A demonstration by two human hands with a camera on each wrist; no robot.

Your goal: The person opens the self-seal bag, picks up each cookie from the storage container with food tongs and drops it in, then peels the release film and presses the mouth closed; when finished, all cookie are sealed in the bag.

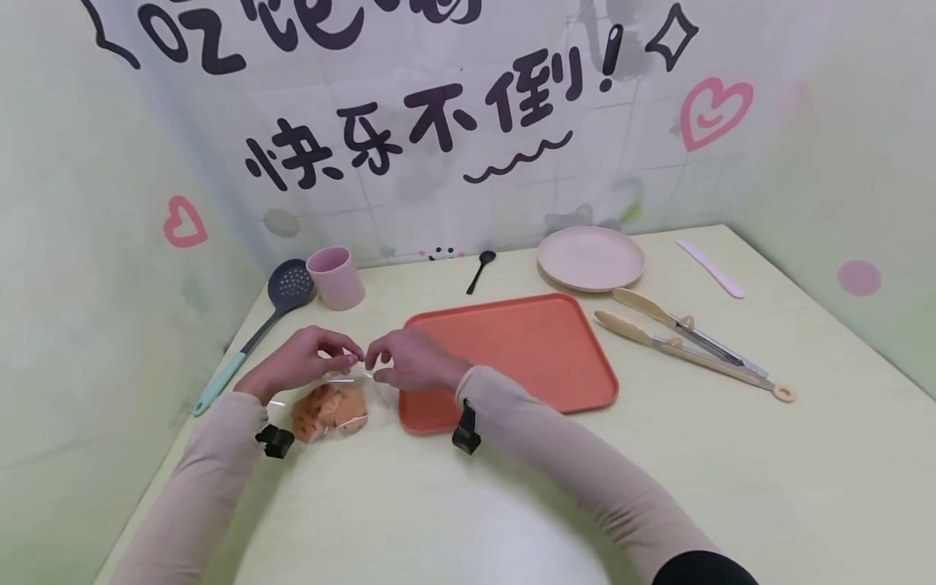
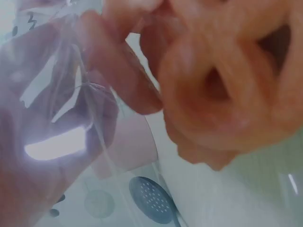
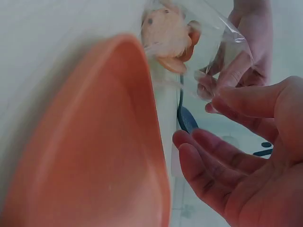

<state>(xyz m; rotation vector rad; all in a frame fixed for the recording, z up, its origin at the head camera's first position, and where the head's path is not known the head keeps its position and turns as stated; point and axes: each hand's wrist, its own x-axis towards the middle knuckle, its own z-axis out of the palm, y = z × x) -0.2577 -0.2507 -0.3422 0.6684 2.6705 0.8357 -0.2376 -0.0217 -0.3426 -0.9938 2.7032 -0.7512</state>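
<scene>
A clear plastic bag [image 1: 344, 398] with orange-brown snack pieces [image 3: 165, 35] inside is at the table's left side. One piece seen through the film in the left wrist view is a pretzel-shaped snack [image 2: 213, 94] with holes. My left hand [image 1: 314, 356] pinches the bag's top edge between thumb and fingers. Beside it my right hand [image 1: 418, 359] pinches the same edge with thumb and index finger, its other fingers loosely bent in the right wrist view. The fingertips of both hands meet closely above the snacks.
Right of the bag lies an orange tray [image 1: 512, 349]. Behind stand a pink cup [image 1: 336, 279] and a slotted skimmer [image 1: 288, 284] with a mint handle. Farther off are a black spoon [image 1: 483, 264], pink plate [image 1: 591, 258], pink knife [image 1: 711, 268] and tongs [image 1: 695, 341]. Walls border the table.
</scene>
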